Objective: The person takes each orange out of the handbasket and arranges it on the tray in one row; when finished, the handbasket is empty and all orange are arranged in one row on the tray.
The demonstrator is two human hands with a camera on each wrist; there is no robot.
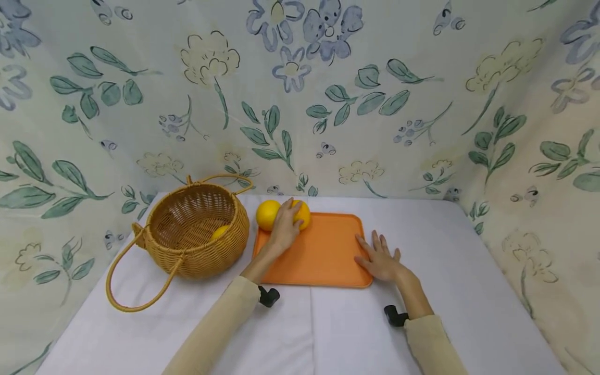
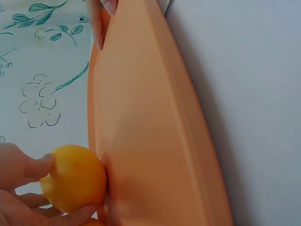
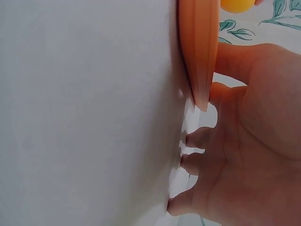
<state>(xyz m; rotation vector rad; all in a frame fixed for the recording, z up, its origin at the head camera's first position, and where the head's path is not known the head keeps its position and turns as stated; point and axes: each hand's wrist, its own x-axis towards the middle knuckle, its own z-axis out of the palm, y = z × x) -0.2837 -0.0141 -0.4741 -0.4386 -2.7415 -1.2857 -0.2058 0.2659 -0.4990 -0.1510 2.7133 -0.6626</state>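
An orange (image 1: 302, 216) sits at the back of the orange tray (image 1: 323, 255), and my left hand (image 1: 285, 228) grips it from above. In the left wrist view, thumb and fingers curve round this orange (image 2: 77, 179). Just left of it, a second orange (image 1: 266, 215) lies at the tray's back left corner. My right hand (image 1: 383, 261) has its fingers spread at the tray's right edge. The right wrist view shows thumb and index finger against the tray rim (image 3: 200, 52), while the other fingertips reach down to the tablecloth.
Left of the tray stands a round wicker basket (image 1: 213, 260) with two loop handles, one leaning out over the table toward the front. One yellow-orange fruit (image 1: 219, 232) shows inside it. A white cloth (image 1: 450, 291) covers the table. Floral fabric (image 1: 300, 104) hangs behind.
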